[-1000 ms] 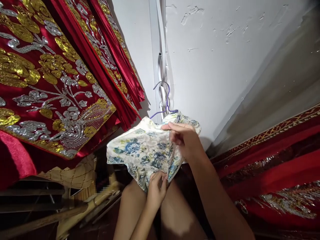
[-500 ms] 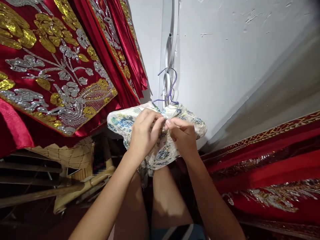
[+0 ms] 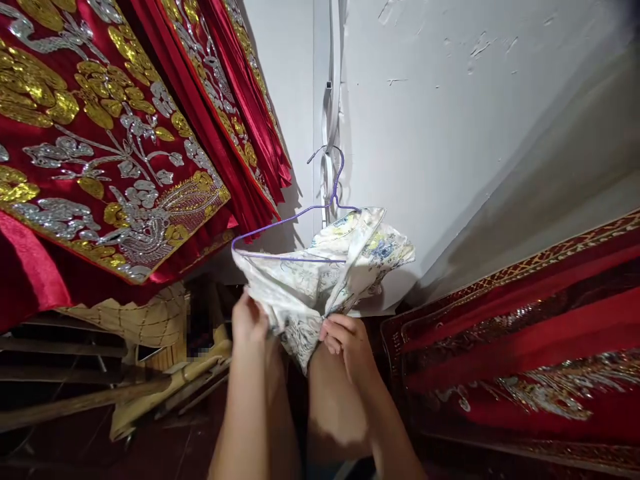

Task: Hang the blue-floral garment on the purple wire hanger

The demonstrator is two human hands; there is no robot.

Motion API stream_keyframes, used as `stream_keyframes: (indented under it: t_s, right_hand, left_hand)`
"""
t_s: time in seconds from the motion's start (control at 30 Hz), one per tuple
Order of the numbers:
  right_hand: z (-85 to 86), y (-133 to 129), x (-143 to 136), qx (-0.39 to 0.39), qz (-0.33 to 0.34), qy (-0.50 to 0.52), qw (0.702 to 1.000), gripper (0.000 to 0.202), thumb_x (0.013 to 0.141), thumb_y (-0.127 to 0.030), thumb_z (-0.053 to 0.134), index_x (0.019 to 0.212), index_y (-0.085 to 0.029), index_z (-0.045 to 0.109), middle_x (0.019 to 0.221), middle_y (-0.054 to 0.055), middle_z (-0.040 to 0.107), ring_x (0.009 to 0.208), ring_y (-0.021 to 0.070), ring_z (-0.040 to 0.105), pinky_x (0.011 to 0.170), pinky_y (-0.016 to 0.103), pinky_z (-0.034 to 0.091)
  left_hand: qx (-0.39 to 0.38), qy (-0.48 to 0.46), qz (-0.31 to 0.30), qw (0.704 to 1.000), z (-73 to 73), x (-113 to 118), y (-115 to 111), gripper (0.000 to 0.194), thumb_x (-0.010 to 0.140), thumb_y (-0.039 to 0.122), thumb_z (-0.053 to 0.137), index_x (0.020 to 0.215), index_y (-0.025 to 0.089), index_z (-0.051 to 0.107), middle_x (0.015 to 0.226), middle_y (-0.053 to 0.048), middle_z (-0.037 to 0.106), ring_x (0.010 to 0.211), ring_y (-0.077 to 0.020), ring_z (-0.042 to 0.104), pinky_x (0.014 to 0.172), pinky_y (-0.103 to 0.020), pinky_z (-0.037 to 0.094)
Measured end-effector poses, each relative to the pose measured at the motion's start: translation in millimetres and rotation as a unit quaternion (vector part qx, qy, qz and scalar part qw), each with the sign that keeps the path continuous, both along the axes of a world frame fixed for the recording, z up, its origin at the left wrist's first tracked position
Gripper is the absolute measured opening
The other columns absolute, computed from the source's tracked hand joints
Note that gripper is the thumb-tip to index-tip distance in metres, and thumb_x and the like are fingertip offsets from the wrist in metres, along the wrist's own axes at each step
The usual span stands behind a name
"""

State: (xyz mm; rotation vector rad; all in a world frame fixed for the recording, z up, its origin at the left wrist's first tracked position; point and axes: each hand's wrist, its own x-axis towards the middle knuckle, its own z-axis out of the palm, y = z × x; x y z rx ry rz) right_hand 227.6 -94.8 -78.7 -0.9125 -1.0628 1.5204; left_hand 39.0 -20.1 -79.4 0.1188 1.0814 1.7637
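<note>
A purple wire hanger (image 3: 280,221) hangs by its hook from a white strap in front of the wall. The floral garment (image 3: 387,248) still covers the hanger's right arm, while the left arm shows bare with cloth hanging below it. My left hand (image 3: 250,320) is closed on the garment's left edge, its fingertips partly behind the cloth. Lower and near the middle, my right hand (image 3: 345,337) pinches the garment's front edge. The garment is open at the front, showing its pale inner side.
Red cloths with gold and silver sequins (image 3: 135,133) hang at the upper left. Another red embroidered cloth (image 3: 525,360) is at the right. A wooden chair frame (image 3: 165,393) stands at the lower left, and a white wall (image 3: 425,133) rises behind.
My hands have moved down and apart from the collar. The garment's left side has come off the hanger's left arm, and its front has opened.
</note>
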Motion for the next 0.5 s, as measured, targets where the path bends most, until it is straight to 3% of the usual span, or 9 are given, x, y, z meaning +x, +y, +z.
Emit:
stream_keyframes:
  t_s: [0.1,0.2,0.3,0.37,0.43,0.5]
  right_hand:
    - [-18.7,-14.9,9.7,-0.024,-0.047,0.018,0.998,0.036,0.08,-0.038,0.059,0.051,-0.019,0.052,0.044,-0.006,0.034,0.045,0.0096,0.03,0.049,0.027,0.024]
    - [-29.2,-21.3,31.3,-0.025,-0.067,-0.075,0.995,0.043,0.079,-0.037,0.062,0.046,-0.021,0.04,0.047,-0.004,0.036,0.049,0.0106,0.033,0.05,0.026,0.024]
    - [-25.0,-20.6,51.8,0.014,-0.141,-0.147,0.979,0.039,0.083,-0.044,0.064,0.057,-0.02,0.049,0.057,-0.003,0.045,0.058,0.0136,0.041,0.055,0.026,0.033]
    - [-19.3,-19.6,59.5,0.026,-0.167,-0.151,0.974,0.037,0.086,-0.054,0.062,0.072,-0.02,0.061,0.073,0.001,0.058,0.074,0.0181,0.052,0.068,0.027,0.042]
    - [-16.8,-20.3,62.5,-0.018,-0.117,-0.134,0.984,0.048,0.087,-0.067,0.055,0.088,-0.021,0.069,0.089,0.005,0.066,0.092,0.023,0.058,0.085,0.032,0.047]
    - [-18.8,-23.8,63.4,-0.08,-0.032,-0.103,0.991,0.064,0.088,-0.076,0.044,0.098,-0.02,0.072,0.098,0.008,0.07,0.104,0.0255,0.059,0.098,0.038,0.044]
  left_hand:
    - [-0.005,-0.006,-0.035,0.999,-35.1,47.0,-27.2,0.02,0.075,0.024,0.066,0.091,0.013,0.071,0.083,-0.007,0.073,0.078,-0.0217,0.069,0.077,-0.032,0.053]
    - [-0.022,0.013,-0.108,0.994,-42.9,80.3,-57.4,0.033,0.062,0.033,0.078,0.089,0.014,0.072,0.079,-0.005,0.072,0.072,-0.0217,0.067,0.071,-0.031,0.052]
    - [0.052,0.05,-0.231,0.97,-23.1,96.1,-80.4,0.032,0.068,0.043,0.079,0.083,0.016,0.07,0.077,-0.003,0.068,0.074,-0.0205,0.064,0.073,-0.03,0.05]
    - [0.15,0.136,-0.324,0.924,-3.4,100.8,-91.8,0.029,0.083,0.045,0.069,0.078,0.017,0.068,0.084,-0.006,0.066,0.083,-0.0212,0.063,0.079,-0.031,0.049]
    - [0.23,0.256,-0.38,0.859,11.6,102.7,-101.5,0.029,0.093,0.039,0.058,0.077,0.017,0.066,0.092,-0.008,0.065,0.094,-0.0226,0.061,0.088,-0.032,0.046]
    - [0.264,0.363,-0.39,0.804,16.7,101.3,-109.7,0.023,0.096,0.032,0.056,0.082,0.018,0.067,0.097,-0.008,0.064,0.103,-0.0237,0.059,0.098,-0.035,0.042]
